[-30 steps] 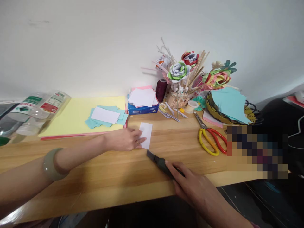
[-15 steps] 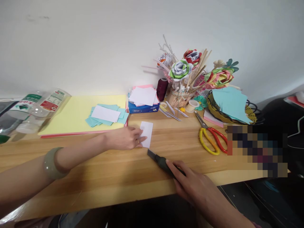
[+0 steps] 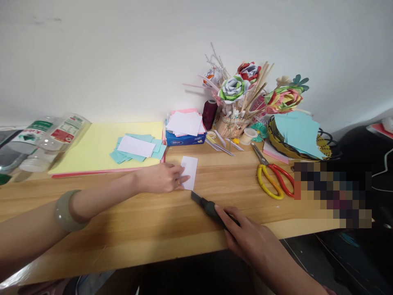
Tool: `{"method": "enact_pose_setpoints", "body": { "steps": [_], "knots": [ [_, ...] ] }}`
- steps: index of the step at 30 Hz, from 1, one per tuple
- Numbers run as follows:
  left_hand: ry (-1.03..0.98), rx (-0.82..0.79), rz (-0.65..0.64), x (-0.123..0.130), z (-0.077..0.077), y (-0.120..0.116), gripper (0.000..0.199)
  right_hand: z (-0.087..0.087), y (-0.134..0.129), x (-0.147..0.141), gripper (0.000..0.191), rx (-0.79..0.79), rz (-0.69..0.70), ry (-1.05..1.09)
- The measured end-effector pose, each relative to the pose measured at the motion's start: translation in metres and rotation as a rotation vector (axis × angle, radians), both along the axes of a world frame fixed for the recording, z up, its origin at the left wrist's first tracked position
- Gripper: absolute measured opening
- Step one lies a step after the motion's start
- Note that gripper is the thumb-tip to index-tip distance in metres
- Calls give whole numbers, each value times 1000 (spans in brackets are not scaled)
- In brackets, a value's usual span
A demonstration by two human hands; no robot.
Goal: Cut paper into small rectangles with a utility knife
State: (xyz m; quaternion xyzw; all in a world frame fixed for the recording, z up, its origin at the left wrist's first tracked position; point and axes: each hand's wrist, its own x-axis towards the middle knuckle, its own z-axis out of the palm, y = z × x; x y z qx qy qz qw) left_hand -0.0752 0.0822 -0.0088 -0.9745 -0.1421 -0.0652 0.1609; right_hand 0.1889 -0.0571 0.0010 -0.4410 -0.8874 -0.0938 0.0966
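At the middle of the wooden table lies a small white paper rectangle (image 3: 190, 172). My left hand (image 3: 167, 178), with a ring on one finger and a bangle on the wrist, holds it down by its left edge, fingers partly bent over it. A dark utility knife (image 3: 210, 208) is gripped in my right hand (image 3: 245, 233). Its blade points up and left, with the tip close to the paper's lower right corner; whether it touches the paper I cannot tell. The underside of my left fingers is hidden.
Left are yellow sheets (image 3: 92, 143) bearing blue and white slips (image 3: 136, 146), and plastic bottles (image 3: 61, 135). Behind stand a blue box (image 3: 184, 140) with paper on it, maroon thread (image 3: 209, 114) and paper flowers (image 3: 233, 88). Right are scissors (image 3: 270, 172) and a basket (image 3: 276, 143) with blue paper.
Both hands, the paper and the utility knife keep nearly the same places. The view has shifted very slightly.
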Motion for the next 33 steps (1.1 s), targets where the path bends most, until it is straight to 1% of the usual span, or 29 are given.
{"method": "enact_pose_setpoints", "body": {
  "steps": [3, 7, 12, 15, 18, 21, 24, 26, 29, 33],
  "knots": [
    [31, 40, -97, 1, 1, 1, 30, 1, 0, 0, 46, 3, -3, 3],
    [54, 102, -111, 2, 2, 1, 32, 2, -1, -1, 47, -13, -5, 14],
    [26, 168, -107, 2, 3, -2, 35, -2, -4, -5, 47, 36, -45, -16],
    [-71, 197, -49, 5, 4, -4, 33, -7, -5, -2, 45, 67, -69, -54],
    [-168, 191, 57, 11, 5, -5, 30, -10, -6, 2, 45, 43, -73, -78],
    [-201, 89, 227, 18, 2, -6, 29, -9, -6, 4, 45, 16, -87, -65],
    [-160, -26, 372, 20, -7, -11, 38, -8, -6, 4, 44, 11, -108, -43],
    [-132, -65, 401, 19, -15, -14, 43, -8, -5, 3, 44, -5, -107, -37],
    [-151, -79, 417, 17, -27, -17, 44, -9, -2, 2, 45, -43, -93, -40],
    [-166, -93, 418, 17, -33, -18, 45, -8, 4, 0, 44, -53, -94, -23]
  ]
}}
